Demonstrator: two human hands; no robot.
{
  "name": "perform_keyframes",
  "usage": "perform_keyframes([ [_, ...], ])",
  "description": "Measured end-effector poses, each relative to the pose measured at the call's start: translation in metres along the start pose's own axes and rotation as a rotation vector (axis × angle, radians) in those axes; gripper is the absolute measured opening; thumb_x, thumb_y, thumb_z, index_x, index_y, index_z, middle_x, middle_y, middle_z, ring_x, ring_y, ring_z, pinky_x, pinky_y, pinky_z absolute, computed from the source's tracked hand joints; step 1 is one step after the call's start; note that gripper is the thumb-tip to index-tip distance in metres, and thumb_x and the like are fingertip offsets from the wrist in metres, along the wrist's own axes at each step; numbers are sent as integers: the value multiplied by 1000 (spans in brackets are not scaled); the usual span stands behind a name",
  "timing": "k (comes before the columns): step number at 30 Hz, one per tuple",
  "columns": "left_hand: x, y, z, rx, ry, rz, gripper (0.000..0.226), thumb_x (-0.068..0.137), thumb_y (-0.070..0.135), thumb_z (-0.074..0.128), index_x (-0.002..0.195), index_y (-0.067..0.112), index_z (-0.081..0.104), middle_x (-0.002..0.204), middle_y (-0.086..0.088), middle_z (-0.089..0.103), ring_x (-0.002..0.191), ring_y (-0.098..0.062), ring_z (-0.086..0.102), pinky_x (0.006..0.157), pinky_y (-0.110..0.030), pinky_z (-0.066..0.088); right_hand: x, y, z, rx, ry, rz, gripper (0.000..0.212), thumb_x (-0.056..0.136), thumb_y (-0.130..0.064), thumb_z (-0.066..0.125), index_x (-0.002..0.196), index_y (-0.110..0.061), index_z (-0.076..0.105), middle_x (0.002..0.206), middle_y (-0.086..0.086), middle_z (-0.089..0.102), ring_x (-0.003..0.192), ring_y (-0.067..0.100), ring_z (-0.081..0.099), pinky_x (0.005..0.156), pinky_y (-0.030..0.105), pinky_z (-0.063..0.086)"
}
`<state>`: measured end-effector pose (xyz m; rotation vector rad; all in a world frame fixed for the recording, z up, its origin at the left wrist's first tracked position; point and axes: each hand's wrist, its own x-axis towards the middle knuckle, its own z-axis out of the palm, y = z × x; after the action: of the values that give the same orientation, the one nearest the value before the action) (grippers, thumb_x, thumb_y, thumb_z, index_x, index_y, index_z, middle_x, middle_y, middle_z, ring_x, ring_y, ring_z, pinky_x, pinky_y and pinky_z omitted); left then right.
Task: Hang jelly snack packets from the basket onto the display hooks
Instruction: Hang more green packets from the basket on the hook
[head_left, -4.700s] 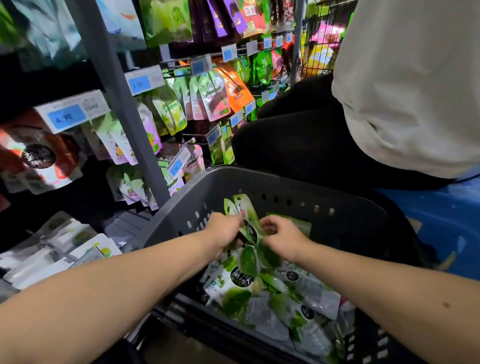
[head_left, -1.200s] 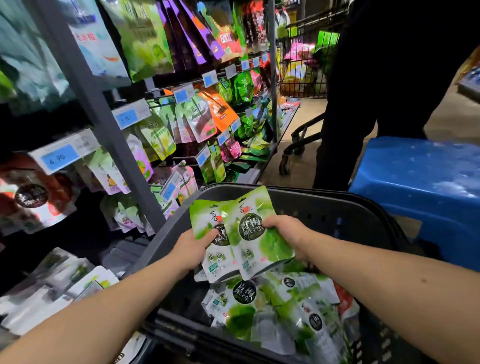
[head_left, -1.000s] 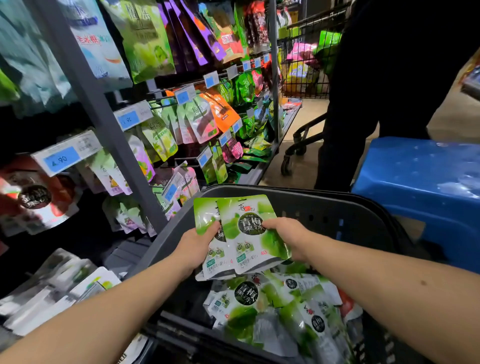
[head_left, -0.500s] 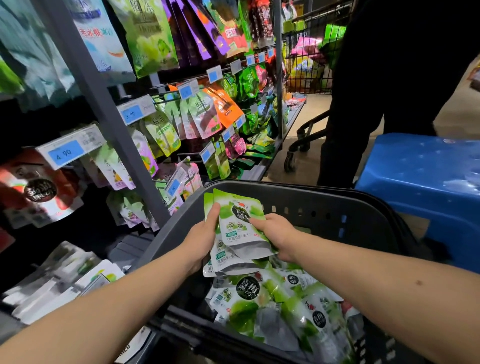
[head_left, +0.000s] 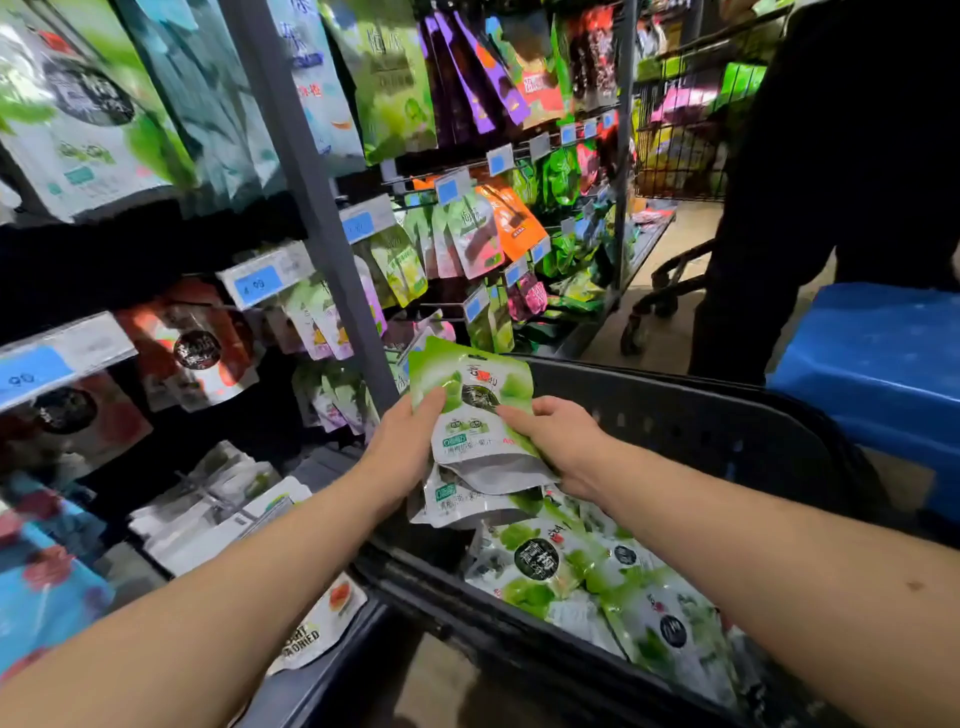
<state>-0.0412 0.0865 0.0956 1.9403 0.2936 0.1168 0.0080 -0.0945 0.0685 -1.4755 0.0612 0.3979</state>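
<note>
Left hand (head_left: 402, 441) and right hand (head_left: 560, 442), arms extended, hold jelly packets (head_left: 480, 415) over basket (head_left: 675, 413)

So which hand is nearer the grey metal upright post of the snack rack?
Left. The left hand grips the green-and-white jelly packets close beside the grey metal post; the right hand holds their other edge, farther from it.

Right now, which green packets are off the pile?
The stack held up between left hand and right hand; other packets lie flat in the basket.
</note>
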Motion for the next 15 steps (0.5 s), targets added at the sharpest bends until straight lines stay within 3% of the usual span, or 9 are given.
perform_keyframes([
  [2, -19, 12, -8, 58, 68, 70, 43, 95, 61, 45, 118, 31, 65, 112, 10, 73, 105, -12, 67, 92, -37, 51, -16, -12, 6, 7, -26, -19, 38, 85, -27, 83, 113, -7, 67, 105, 14, 77, 95, 34, 75, 86, 55, 61],
  [4, -32, 23, -15, 125, 132, 129, 34, 104, 46, 42, 113, 21, 64, 106, 8, 69, 94, -3, 62, 74, -24, 45, -32, -26, 12, 5, -46, -47, 24, 88, -26, 80, 102, -9, 71, 98, 13, 78, 94, 35, 75, 86, 52, 61],
  [7, -52, 36, -34, 177, 191, 217, 33, 107, 37, 41, 97, 15, 63, 98, 1, 69, 86, -11, 61, 67, -29, 41, -55, -47, 21, 58, -126, -10, 18, 95, -25, 72, 105, -9, 73, 97, 11, 78, 84, 30, 75, 79, 43, 63],
  [12, -88, 61, -70, 170, 244, 292, 36, 107, 32, 41, 81, 13, 57, 85, -10, 67, 74, -21, 56, 66, -34, 39, -97, -85, 33, 9, -321, 156, 28, 101, -31, 60, 122, -14, 66, 121, 13, 66, 93, 28, 69, 76, 38, 61],
  [13, -96, 67, -77, 160, 253, 301, 37, 107, 31, 41, 78, 13, 56, 81, -8, 65, 74, -23, 56, 66, -35, 39, -108, -91, 38, -1, -360, 184, 33, 100, -38, 61, 122, -14, 65, 121, 12, 67, 95, 28, 69, 79, 40, 60],
  [15, -110, 83, -92, 160, 299, 329, 38, 107, 30, 41, 81, 9, 57, 81, -10, 65, 77, -29, 58, 67, -36, 38, -127, -102, 47, -3, -425, 230, 47, 93, -50, 65, 121, -13, 65, 118, 12, 72, 108, 34, 66, 96, 59, 51],
])
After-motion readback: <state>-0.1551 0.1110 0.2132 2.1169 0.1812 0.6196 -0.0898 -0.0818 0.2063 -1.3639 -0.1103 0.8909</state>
